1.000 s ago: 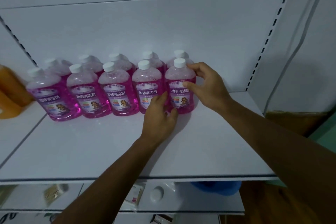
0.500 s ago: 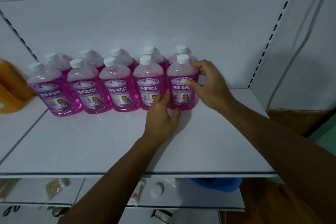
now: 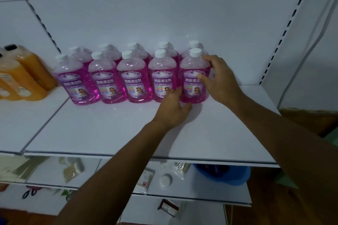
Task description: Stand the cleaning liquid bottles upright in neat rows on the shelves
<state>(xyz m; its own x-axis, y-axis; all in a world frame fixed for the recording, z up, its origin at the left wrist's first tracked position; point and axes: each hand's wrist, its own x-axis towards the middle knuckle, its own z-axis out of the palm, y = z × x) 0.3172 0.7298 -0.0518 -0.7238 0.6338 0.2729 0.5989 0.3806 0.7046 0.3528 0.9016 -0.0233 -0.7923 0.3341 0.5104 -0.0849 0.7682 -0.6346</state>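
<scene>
Several pink cleaning liquid bottles with white caps stand upright in two rows, front and back, on the white shelf. My right hand holds the rightmost front bottle, with the thumb across its label and the fingers round its right shoulder. My left hand lies flat on the shelf. Its straight fingers touch the base of that same bottle and of the bottle to its left. The back row is partly hidden behind the front row.
Orange bottles stand on the neighbouring shelf section at the left. Bare shelf surface lies in front of and to the right of the rows. On the lower shelf are small packets and a white cap, with a blue basin at its right.
The rightmost front bottle has been nudged slightly back into line with its row. Both hands stay on it, barely shifted.
</scene>
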